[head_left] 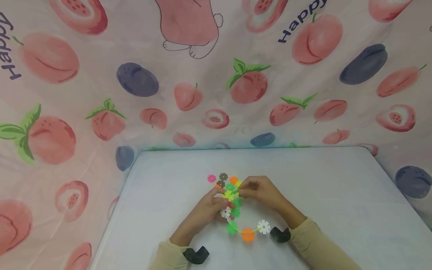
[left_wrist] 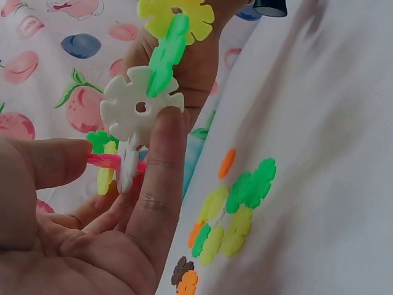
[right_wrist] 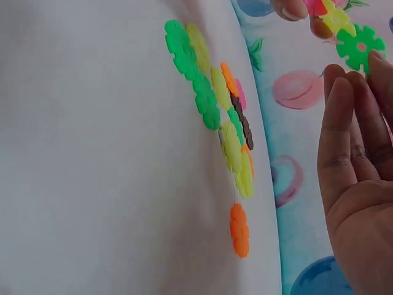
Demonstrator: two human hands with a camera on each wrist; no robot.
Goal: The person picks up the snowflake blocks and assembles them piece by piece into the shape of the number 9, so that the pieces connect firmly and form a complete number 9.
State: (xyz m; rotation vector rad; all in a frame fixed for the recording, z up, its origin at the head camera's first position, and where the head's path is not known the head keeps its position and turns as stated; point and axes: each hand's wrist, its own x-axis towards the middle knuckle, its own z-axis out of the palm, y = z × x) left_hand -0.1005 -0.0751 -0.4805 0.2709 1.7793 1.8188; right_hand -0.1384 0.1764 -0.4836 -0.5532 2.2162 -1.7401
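A chain of notched plastic snowflake discs runs between the hands and hangs below them. My left hand [head_left: 209,210] grips it, with the thumb at a pink disc [left_wrist: 103,160] and a finger against a white disc [left_wrist: 126,110]. A green disc [left_wrist: 169,55] joins that white one to a yellow disc [left_wrist: 184,15]. My right hand [head_left: 264,192] pinches a green disc [right_wrist: 361,48], linked to a yellow disc [right_wrist: 338,19] beside the left fingertips. The lower chain curves through an orange disc [head_left: 248,235] to a white disc [head_left: 264,227].
Loose discs lie behind the hands on the white table [head_left: 330,195], among them a pink disc [head_left: 211,178], a dark brown disc [head_left: 223,176] and an orange disc [right_wrist: 239,230]. A fruit-print cloth [head_left: 216,93] stands behind the table.
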